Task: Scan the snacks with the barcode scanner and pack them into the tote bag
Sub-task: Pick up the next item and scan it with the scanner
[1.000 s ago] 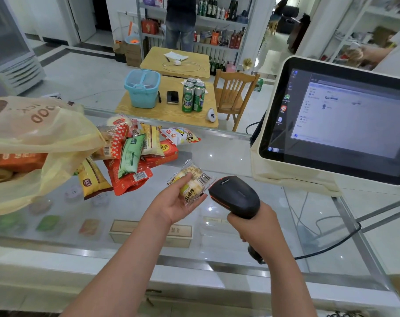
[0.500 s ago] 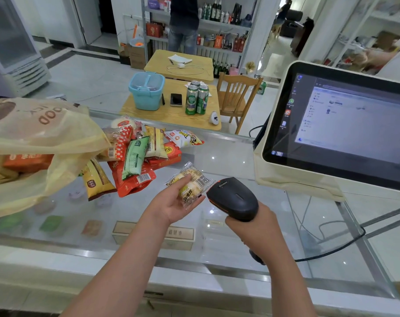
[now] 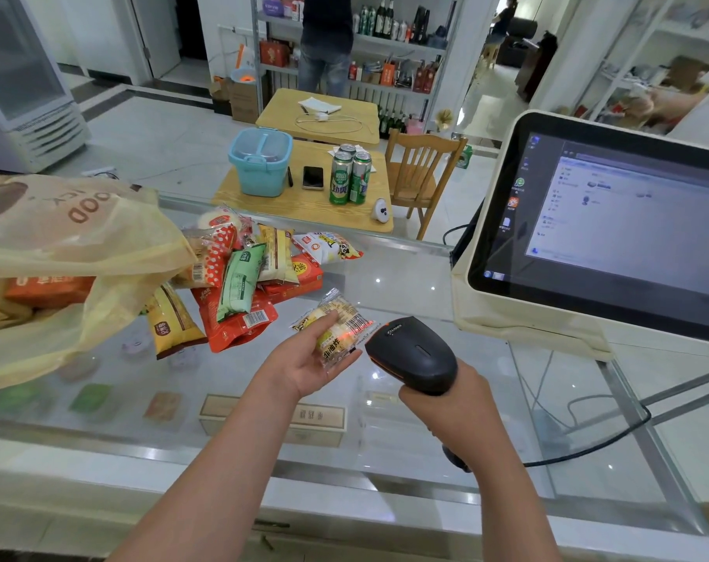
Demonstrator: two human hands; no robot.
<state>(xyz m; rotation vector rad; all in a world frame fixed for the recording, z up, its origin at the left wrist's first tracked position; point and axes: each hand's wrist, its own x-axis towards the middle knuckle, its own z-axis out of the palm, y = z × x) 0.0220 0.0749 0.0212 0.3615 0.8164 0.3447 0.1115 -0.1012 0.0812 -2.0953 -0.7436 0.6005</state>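
Your left hand (image 3: 304, 365) grips the snack packet (image 3: 336, 330), barcode turned toward the scanner (image 3: 415, 352) your right hand (image 3: 450, 395) clasps, so its red beam reads.

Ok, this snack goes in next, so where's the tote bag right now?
In the head view, the tote bag sits at the far left on the glass counter, right beside the snack pile and left of the left hand.

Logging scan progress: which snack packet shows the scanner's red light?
The clear-wrapped yellow snack in the left hand; the other packets lie piled on the counter.
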